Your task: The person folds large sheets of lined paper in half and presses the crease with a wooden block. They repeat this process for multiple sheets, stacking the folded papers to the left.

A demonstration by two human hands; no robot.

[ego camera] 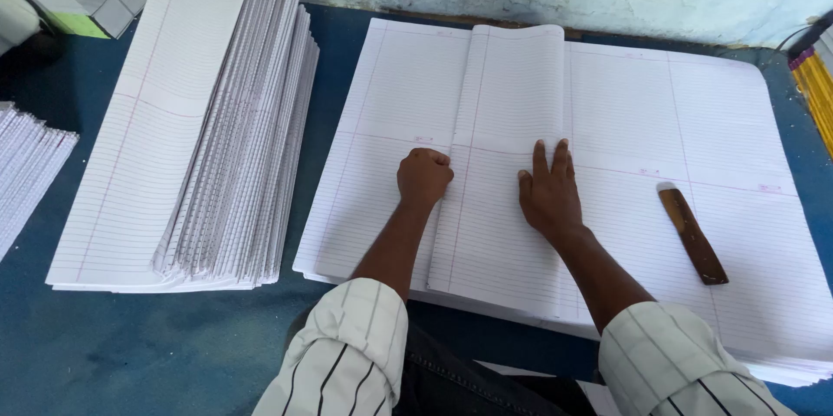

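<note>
Folded ruled sheet (508,164) lying flat atop white paper stack (737,121).

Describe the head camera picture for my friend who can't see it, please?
A person's left hand, in a fist, and flat right hand press a folded lined sheet on a wide paper stack. A brown wooden stick lies right; folded sheets are piled left.

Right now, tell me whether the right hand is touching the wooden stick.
Apart. The head view shows the right hand flat on the folded ruled sheet, with bare paper between it and the wooden stick.
</note>
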